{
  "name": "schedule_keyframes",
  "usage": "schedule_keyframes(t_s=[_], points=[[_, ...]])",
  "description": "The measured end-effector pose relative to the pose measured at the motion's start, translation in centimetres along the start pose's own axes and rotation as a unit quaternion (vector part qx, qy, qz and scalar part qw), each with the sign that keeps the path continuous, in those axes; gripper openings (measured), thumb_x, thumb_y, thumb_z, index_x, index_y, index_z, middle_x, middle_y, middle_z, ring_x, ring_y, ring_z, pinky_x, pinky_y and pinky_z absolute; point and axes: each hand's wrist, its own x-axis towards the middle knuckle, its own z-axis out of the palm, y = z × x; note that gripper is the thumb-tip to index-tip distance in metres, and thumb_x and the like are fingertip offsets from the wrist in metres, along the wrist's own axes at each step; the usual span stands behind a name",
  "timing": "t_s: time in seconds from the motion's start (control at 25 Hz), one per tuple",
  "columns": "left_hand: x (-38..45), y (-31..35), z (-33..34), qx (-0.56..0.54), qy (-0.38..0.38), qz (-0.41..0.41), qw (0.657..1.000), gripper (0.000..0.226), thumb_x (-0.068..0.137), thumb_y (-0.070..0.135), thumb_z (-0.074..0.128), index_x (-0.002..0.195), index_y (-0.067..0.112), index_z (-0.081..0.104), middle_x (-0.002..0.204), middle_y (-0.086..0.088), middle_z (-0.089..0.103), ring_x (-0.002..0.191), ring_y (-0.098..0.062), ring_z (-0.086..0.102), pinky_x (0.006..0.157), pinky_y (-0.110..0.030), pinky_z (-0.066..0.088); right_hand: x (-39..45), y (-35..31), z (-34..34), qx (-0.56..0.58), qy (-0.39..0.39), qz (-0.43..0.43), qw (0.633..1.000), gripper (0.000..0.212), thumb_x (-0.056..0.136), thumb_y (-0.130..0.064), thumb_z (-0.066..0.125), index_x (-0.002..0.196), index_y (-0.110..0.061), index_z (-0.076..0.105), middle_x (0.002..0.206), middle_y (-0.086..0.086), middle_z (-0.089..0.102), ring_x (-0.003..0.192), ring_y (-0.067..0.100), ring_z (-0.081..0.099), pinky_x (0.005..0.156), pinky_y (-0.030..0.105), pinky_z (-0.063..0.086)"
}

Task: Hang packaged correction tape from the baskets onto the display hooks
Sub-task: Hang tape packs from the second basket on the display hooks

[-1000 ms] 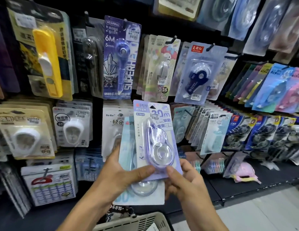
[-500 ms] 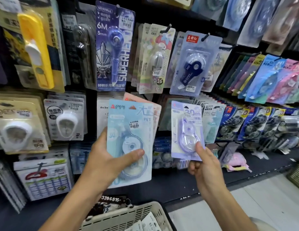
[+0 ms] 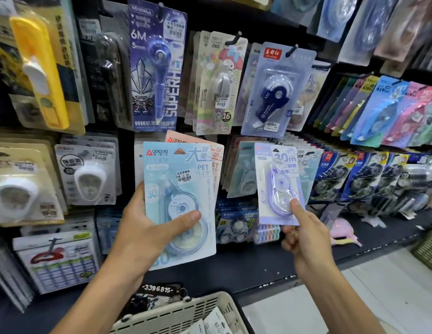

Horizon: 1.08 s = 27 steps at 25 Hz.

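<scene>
The lilac card-backed correction tape packet [image 3: 277, 184] is held up against the crowded middle row of hanging packs, its top edge just below the navy-dispenser blister pack [image 3: 274, 90], with dark open shelf beneath it. The right hand [image 3: 304, 235] pinches its lower corner, thumb on the blister, fingers curled behind. The left hand [image 3: 147, 227] grips pale blue and pink card packets [image 3: 178, 189], thumb across the front, above the cream slotted plastic basket [image 3: 186, 314].

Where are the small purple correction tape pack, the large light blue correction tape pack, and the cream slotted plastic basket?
small purple correction tape pack [image 3: 278, 184]: head view, on its clear blister.
large light blue correction tape pack [image 3: 178, 169]: head view, on its printed card.
cream slotted plastic basket [image 3: 176, 314]: head view, on its slotted wall.
</scene>
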Motion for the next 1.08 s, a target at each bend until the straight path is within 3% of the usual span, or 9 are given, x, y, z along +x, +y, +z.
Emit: schedule_keyframes(t_s=[0.2, 0.28, 0.44, 0.56, 0.64, 0.72, 0.84, 0.96, 1.08], points=[[0.1, 0.2, -0.1, 0.001, 0.001, -0.004, 1.000, 0.072, 0.046, 0.024, 0.090, 0.114, 0.030, 0.064, 0.102, 0.006, 0.079, 0.089, -0.015, 0.078, 0.066, -0.022, 0.060, -0.5, 0.0, -0.3, 0.010, 0.004, -0.039, 0.999, 0.024, 0.087, -0.034, 0.075, 0.080, -0.017, 0.059, 0.051, 0.003, 0.048, 0.035, 0.012, 0.030, 0.033, 0.024, 0.028], [0.4, 0.5, 0.1, 0.015, -0.003, 0.003, 1.000, 0.070, 0.049, 0.022, 0.090, 0.113, 0.030, 0.065, 0.102, 0.007, 0.079, 0.089, -0.014, 0.077, 0.066, -0.021, 0.060, -0.5, -0.2, -0.1, 0.004, -0.011, -0.024, 1.000, 0.023, 0.087, -0.031, 0.076, 0.094, -0.015, 0.060, 0.054, 0.005, 0.054, 0.036, 0.013, 0.038, 0.035, 0.026, 0.035], [1.3, 1.2, 1.5, 0.048, -0.019, 0.008, 0.999, 0.067, 0.050, 0.019, 0.095, 0.111, 0.027, 0.067, 0.100, 0.005, 0.080, 0.090, -0.016, 0.078, 0.071, -0.026, 0.062, -1.3, -0.3, 1.8, 0.016, -0.088, 0.086, 0.992, 0.048, 0.090, -0.021, 0.072, 0.131, -0.018, 0.048, 0.100, 0.012, 0.076, 0.064, 0.024, 0.071, 0.054, 0.035, 0.055], [1.8, 0.9, 2.7, 0.074, 0.020, 0.007, 0.997, 0.062, 0.055, 0.012, 0.099, 0.107, 0.024, 0.067, 0.095, 0.007, 0.080, 0.086, -0.015, 0.078, 0.076, -0.034, 0.064, -4.6, 1.0, 3.8, -0.022, -0.225, 0.029, 0.974, 0.052, 0.076, -0.038, 0.079, 0.121, -0.020, 0.062, 0.100, 0.008, 0.077, 0.072, 0.021, 0.072, 0.055, 0.033, 0.058], [1.9, 0.7, 3.3, 0.080, 0.030, -0.003, 0.996, 0.058, 0.060, 0.009, 0.096, 0.107, 0.024, 0.067, 0.096, 0.007, 0.080, 0.087, -0.015, 0.078, 0.079, -0.040, 0.063, -6.5, 1.5, 5.3, -0.059, -0.293, -0.019, 0.954, 0.041, 0.068, -0.046, 0.085, 0.102, -0.026, 0.073, 0.091, -0.001, 0.077, 0.073, 0.010, 0.068, 0.056, 0.028, 0.057], [1.7, 0.8, 3.3, 0.066, 0.013, -0.016, 0.998, 0.058, 0.062, 0.012, 0.095, 0.110, 0.024, 0.066, 0.097, 0.007, 0.080, 0.088, -0.014, 0.077, 0.076, -0.035, 0.063, -6.9, 1.3, 6.1, -0.095, -0.286, -0.059, 0.952, 0.032, 0.066, -0.048, 0.082, 0.087, -0.025, 0.076, 0.082, -0.003, 0.075, 0.072, 0.005, 0.067, 0.057, 0.024, 0.055], [1.5, 1.2, 2.2, 0.005, -0.028, -0.049, 0.998, 0.059, 0.061, 0.022, 0.094, 0.113, 0.024, 0.065, 0.103, 0.003, 0.080, 0.091, -0.016, 0.077, 0.066, -0.025, 0.060, -6.0, 1.0, 5.7, -0.025, -0.253, -0.027, 0.967, 0.031, 0.071, -0.035, 0.086, 0.087, -0.015, 0.070, 0.084, 0.008, 0.075, 0.066, 0.017, 0.069, 0.047, 0.027, 0.053], [1.7, 1.2, 1.5, -0.033, -0.017, -0.062, 0.997, 0.045, 0.072, 0.009, 0.080, 0.114, 0.019, 0.066, 0.103, -0.004, 0.080, 0.084, -0.015, 0.077, 0.060, -0.019, 0.056, -4.5, 0.3, 3.8, 0.039, -0.155, 0.015, 0.987, 0.038, 0.076, -0.041, 0.074, 0.095, -0.011, 0.061, 0.074, 0.010, 0.072, 0.043, 0.020, 0.057, 0.036, 0.027, 0.045], [1.7, 0.9, 1.8, -0.025, 0.000, -0.064, 0.998, 0.038, 0.081, 0.000, 0.074, 0.114, 0.018, 0.066, 0.102, -0.002, 0.080, 0.083, -0.014, 0.077, 0.055, -0.015, 0.053, -2.0, -0.5, 1.5, -0.009, -0.066, 0.014, 0.998, 0.032, 0.087, -0.040, 0.070, 0.095, -0.011, 0.058, 0.061, 0.006, 0.066, 0.037, 0.015, 0.048, 0.036, 0.025, 0.039]])
